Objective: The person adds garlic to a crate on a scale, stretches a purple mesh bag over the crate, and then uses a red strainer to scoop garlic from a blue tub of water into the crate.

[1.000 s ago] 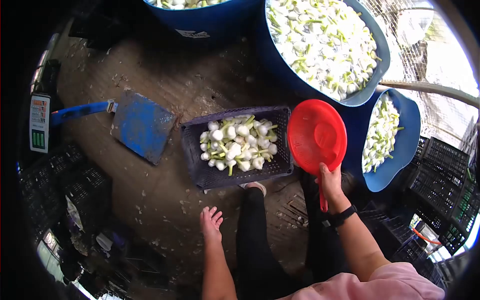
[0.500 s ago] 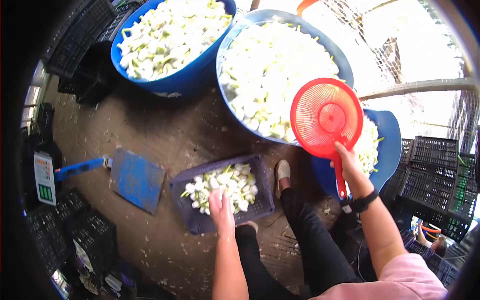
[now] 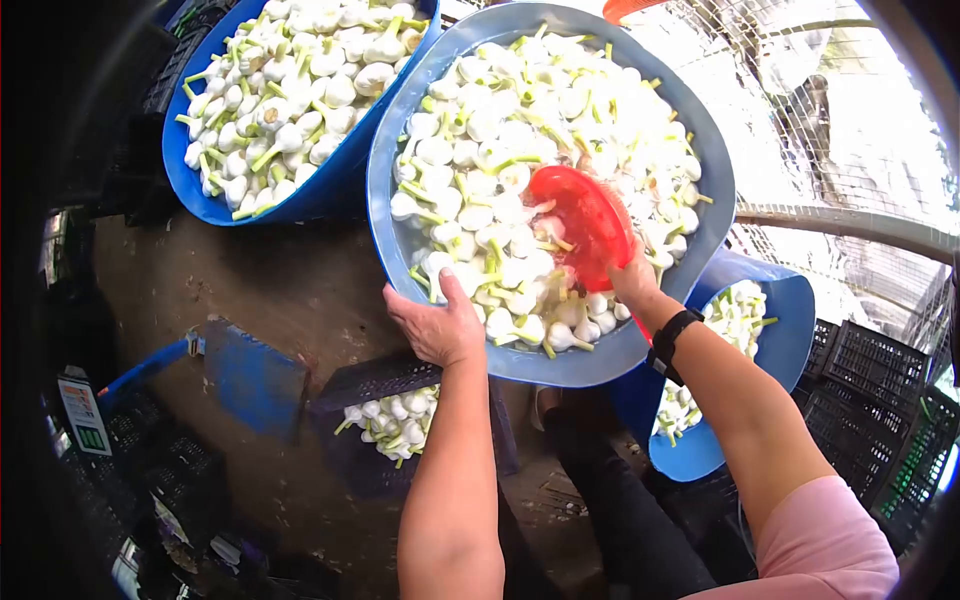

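Observation:
My right hand [image 3: 632, 277] grips the handle of a red strainer [image 3: 588, 225], which is tilted and dipped among white bulbs with green stems [image 3: 480, 130] in water. They fill the large middle blue tub [image 3: 715, 150]. My left hand [image 3: 440, 322] is at the tub's lower left rim, fingers apart, holding nothing. Below it, partly hidden behind my left forearm, a dark crate [image 3: 350, 455] on the floor holds more bulbs [image 3: 395, 420].
Another blue tub of bulbs [image 3: 180, 150] stands at upper left, a third [image 3: 795, 310] at right. A blue platform scale [image 3: 255, 380] lies left of the crate. Black crates [image 3: 870, 370] are stacked at right, beside wire mesh [image 3: 890, 110].
The red strainer has gone from above the right side of the tubs down into the middle tub. My left hand has left the crate's bulbs and moved up to the tub's rim.

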Tool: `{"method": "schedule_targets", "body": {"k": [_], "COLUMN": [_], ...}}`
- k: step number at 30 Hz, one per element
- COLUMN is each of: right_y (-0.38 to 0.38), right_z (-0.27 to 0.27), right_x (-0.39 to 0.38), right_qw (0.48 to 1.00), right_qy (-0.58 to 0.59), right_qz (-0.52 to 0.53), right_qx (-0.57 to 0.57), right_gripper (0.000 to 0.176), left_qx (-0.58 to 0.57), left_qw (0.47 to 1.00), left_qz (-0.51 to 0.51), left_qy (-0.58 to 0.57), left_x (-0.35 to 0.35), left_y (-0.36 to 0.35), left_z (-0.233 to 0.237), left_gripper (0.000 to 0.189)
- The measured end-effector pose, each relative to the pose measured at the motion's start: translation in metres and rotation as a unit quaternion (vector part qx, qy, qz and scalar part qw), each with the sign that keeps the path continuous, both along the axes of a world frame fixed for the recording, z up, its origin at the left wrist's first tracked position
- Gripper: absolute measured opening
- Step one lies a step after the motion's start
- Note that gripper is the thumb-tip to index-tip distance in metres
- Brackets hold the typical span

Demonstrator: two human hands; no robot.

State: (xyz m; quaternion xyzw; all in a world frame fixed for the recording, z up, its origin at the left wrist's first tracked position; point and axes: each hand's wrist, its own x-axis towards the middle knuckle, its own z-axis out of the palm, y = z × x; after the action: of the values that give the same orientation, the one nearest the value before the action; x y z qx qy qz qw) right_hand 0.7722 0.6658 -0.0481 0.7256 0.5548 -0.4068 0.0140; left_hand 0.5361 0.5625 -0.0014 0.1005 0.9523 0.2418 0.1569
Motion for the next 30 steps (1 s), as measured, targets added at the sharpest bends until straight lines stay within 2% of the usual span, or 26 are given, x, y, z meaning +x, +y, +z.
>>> {"method": "schedule_targets", "body": {"k": [1, 4, 6, 8, 10, 12, 15, 19, 23, 27, 29, 30], "right_y": [0.007, 0.008, -0.002, -0.007, -0.003, -0.002, 0.004, 0.011, 0.011, -0.002, -0.02, -0.032], "right_z": [-0.013, -0.043, -0.052, -0.04, -0.01, -0.006, -0.004, 0.01, 0.044, 0.082, 0.116, 0.128], "right_x": [-0.002, -0.013, -0.028, -0.022, -0.005, 0.011, -0.003, -0.013, -0.007, 0.006, 0.002, 0.006], "right_qw": [0.999, 0.961, 0.918, 0.884, 0.867, 0.834, 0.846, 0.819, 0.826, 0.837, 0.853, 0.871], "right_qy": [0.007, 0.19, 0.303, 0.318, 0.301, 0.334, 0.358, 0.416, 0.421, 0.451, 0.437, 0.426], "right_qz": [-0.009, -0.115, -0.196, -0.23, -0.213, -0.206, -0.175, -0.193, -0.187, -0.168, -0.19, -0.161], "right_qx": [-0.032, -0.164, -0.167, -0.254, -0.334, -0.388, -0.353, -0.344, -0.326, -0.259, -0.214, -0.184], "right_gripper": [0.051, 0.046, 0.037, 0.033, 0.03, 0.027, 0.024, 0.024, 0.029, 0.031, 0.032, 0.032], "left_qx": [-0.009, -0.019, -0.009, -0.003, 0.002, 0.012, 0.027, 0.05, 0.042, 0.069, 0.091, 0.108], "left_qw": [1.0, 1.0, 0.999, 1.0, 1.0, 0.999, 0.998, 0.998, 0.999, 0.998, 0.996, 0.994], "left_qz": [0.0, -0.011, -0.02, -0.012, -0.015, -0.018, -0.031, -0.021, -0.003, -0.004, -0.006, -0.009], "left_qy": [-0.003, -0.005, 0.026, 0.02, 0.023, 0.025, 0.043, 0.03, 0.004, -0.001, -0.004, -0.007], "left_x": [0.002, 0.007, 0.004, 0.002, -0.001, 0.004, 0.006, 0.003, 0.003, 0.0, -0.003, -0.004], "left_y": [0.001, -0.003, -0.005, -0.005, -0.004, -0.008, -0.01, -0.013, -0.008, -0.006, -0.011, -0.013], "left_z": [0.0, 0.002, -0.004, -0.004, -0.002, -0.006, -0.008, -0.011, -0.003, -0.004, -0.008, -0.009], "left_gripper": [0.08, 0.084, 0.084, 0.085, 0.082, 0.08, 0.074, 0.07, 0.068, 0.068, 0.068, 0.068]}}
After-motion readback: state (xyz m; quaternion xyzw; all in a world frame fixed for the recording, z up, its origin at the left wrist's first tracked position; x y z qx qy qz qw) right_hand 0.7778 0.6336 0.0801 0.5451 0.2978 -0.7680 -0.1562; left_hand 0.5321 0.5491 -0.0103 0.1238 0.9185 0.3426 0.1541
